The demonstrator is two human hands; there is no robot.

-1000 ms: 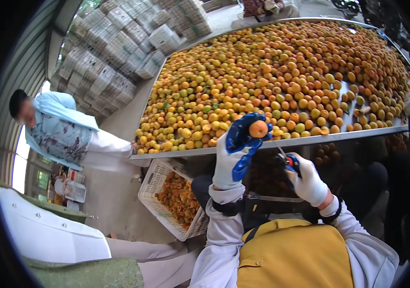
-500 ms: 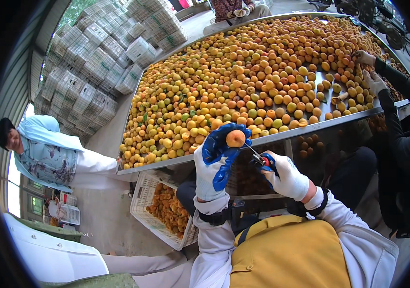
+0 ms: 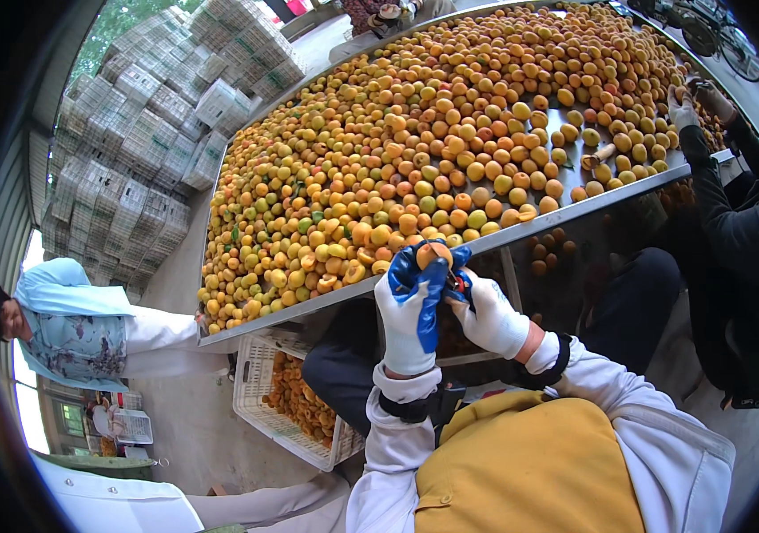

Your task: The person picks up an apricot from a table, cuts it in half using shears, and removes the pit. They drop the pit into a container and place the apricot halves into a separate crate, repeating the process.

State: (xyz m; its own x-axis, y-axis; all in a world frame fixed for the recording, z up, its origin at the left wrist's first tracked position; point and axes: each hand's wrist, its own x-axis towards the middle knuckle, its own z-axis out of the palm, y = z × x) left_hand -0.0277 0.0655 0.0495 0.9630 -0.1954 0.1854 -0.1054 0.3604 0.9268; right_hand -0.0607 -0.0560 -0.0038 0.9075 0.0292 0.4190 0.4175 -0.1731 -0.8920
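In my gloved left hand [image 3: 409,315] an orange apricot [image 3: 433,255] is held upright between thumb and fingers, just off the near edge of the metal sorting table [image 3: 575,213]. My right hand [image 3: 488,315], in a white and blue glove, closes around a small tool with a red and black handle [image 3: 459,283]. Its tip is at the apricot, mostly hidden by the fingers, so how deep it goes I cannot tell. Loose apricots [image 3: 344,195] cover most of the tabletop beyond my hands.
A white plastic crate [image 3: 250,391] of split apricots stands below the table at left. Stacked crates [image 3: 144,133] rise behind. One person [image 3: 77,333] stands at left; a co-worker in dark sleeves [image 3: 726,204] handles fruit at right. More fruit [image 3: 550,250] lies under the table.
My right hand has come up and left, bringing the tool against the apricot; before, its thin metal shaft showed beside the fruit. The whole view has shifted slightly.
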